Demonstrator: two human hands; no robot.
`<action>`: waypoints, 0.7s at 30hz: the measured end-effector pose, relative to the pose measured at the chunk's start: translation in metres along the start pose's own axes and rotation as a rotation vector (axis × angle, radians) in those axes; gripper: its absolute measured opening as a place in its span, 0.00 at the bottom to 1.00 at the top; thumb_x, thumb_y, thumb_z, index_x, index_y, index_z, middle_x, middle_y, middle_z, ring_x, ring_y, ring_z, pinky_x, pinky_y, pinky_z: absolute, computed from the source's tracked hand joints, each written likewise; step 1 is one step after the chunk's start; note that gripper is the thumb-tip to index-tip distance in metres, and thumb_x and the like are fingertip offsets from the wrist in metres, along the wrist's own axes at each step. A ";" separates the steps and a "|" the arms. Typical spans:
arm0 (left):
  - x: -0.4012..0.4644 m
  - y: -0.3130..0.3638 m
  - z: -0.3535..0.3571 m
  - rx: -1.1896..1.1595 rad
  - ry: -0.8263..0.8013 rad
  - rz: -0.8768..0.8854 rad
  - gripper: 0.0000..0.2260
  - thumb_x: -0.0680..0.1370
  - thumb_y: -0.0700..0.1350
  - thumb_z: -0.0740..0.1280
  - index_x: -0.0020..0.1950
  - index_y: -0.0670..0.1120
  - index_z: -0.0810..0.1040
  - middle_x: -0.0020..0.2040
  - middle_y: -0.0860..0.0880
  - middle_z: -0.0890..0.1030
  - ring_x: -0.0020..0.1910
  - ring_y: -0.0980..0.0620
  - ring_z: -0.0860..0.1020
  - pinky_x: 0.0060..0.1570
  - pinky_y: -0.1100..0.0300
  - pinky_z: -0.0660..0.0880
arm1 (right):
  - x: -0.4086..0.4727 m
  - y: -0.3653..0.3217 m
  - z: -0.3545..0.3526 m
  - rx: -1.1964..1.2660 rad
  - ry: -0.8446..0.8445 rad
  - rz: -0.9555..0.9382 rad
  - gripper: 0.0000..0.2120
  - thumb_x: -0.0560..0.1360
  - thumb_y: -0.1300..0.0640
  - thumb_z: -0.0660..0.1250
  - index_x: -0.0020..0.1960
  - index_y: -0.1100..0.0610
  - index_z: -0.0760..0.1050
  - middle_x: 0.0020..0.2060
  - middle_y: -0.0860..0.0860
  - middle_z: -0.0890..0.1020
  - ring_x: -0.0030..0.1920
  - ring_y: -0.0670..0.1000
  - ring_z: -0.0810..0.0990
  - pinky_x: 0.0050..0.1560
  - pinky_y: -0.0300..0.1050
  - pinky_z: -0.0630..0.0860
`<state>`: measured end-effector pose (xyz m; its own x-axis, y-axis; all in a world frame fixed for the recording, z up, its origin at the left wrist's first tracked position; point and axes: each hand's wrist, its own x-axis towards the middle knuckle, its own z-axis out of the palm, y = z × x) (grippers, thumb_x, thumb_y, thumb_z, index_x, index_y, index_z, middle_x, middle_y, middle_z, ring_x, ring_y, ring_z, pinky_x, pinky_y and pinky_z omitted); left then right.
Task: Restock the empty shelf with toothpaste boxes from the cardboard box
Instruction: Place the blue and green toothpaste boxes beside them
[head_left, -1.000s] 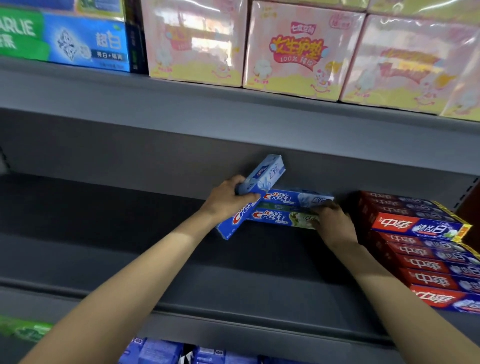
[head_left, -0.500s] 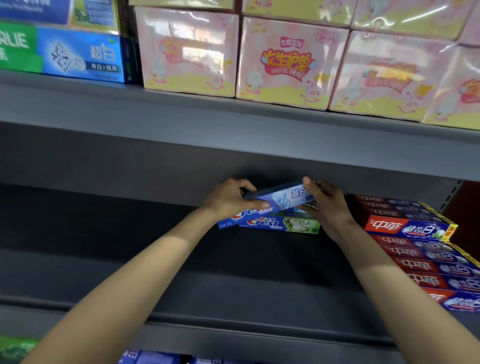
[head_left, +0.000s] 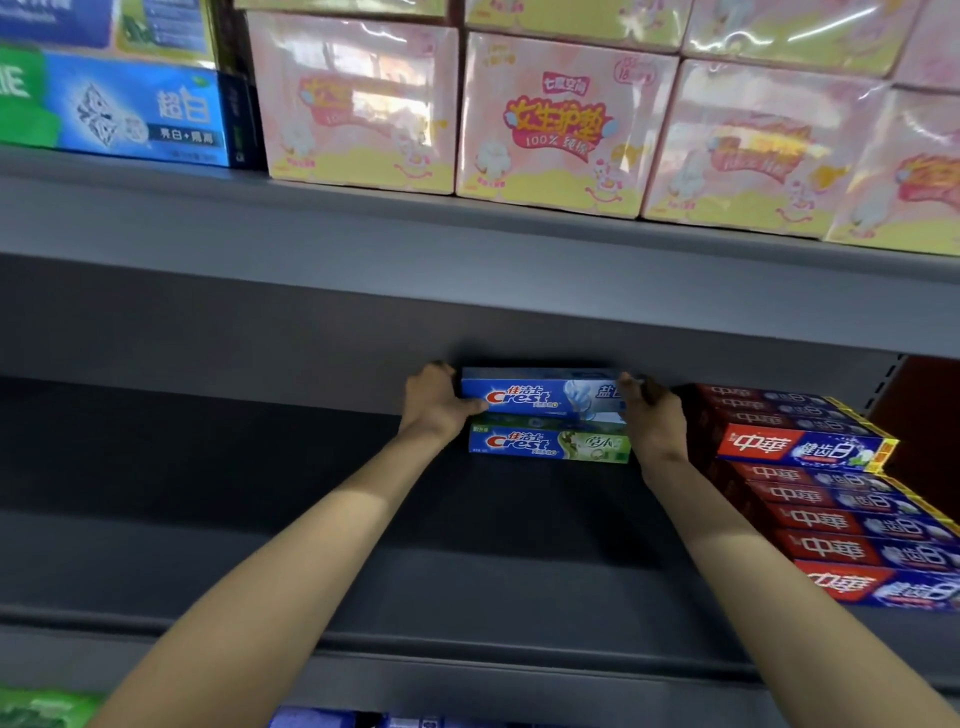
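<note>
Hands (head_left: 435, 402) (head_left: 652, 415) grip top Crest box (head_left: 540, 397) ends; shelf (head_left: 208, 519) leftward bare.

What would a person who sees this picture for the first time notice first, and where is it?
Probably the two hands at the back of the grey shelf: the left hand and right hand grip the ends of a blue Crest toothpaste box lying on a green-and-blue Crest box. Next, the red toothpaste boxes stacked to the right, and the glossy pink packs on the shelf above.

One head-worn camera looks forward and slightly down into the grey shelf (head_left: 260, 519) from close, at arm's reach.
</note>
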<state>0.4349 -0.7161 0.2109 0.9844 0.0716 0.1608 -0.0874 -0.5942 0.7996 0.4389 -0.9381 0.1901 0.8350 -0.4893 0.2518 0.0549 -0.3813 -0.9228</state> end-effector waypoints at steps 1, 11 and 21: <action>0.001 -0.001 0.004 0.011 0.022 0.000 0.15 0.73 0.44 0.73 0.56 0.41 0.76 0.58 0.43 0.80 0.56 0.48 0.78 0.53 0.59 0.75 | 0.003 0.005 0.001 -0.093 0.014 -0.036 0.17 0.78 0.50 0.62 0.54 0.64 0.77 0.50 0.61 0.78 0.57 0.60 0.75 0.58 0.51 0.72; 0.001 -0.011 0.035 0.142 0.026 0.004 0.16 0.75 0.49 0.70 0.60 0.44 0.75 0.58 0.45 0.79 0.56 0.47 0.78 0.53 0.53 0.76 | -0.001 0.022 0.000 -0.178 0.098 -0.073 0.14 0.75 0.60 0.67 0.59 0.63 0.76 0.54 0.62 0.80 0.55 0.60 0.78 0.51 0.43 0.70; 0.007 -0.015 0.028 0.139 -0.063 0.045 0.17 0.77 0.43 0.67 0.64 0.42 0.72 0.62 0.43 0.76 0.59 0.47 0.76 0.55 0.56 0.74 | -0.018 0.009 0.000 -0.468 0.012 -0.260 0.17 0.75 0.62 0.66 0.63 0.60 0.73 0.64 0.62 0.69 0.65 0.62 0.67 0.66 0.47 0.64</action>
<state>0.4477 -0.7290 0.1839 0.9880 -0.0055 0.1543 -0.1138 -0.7014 0.7036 0.4241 -0.9330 0.1775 0.8198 -0.3404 0.4605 0.0061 -0.7989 -0.6015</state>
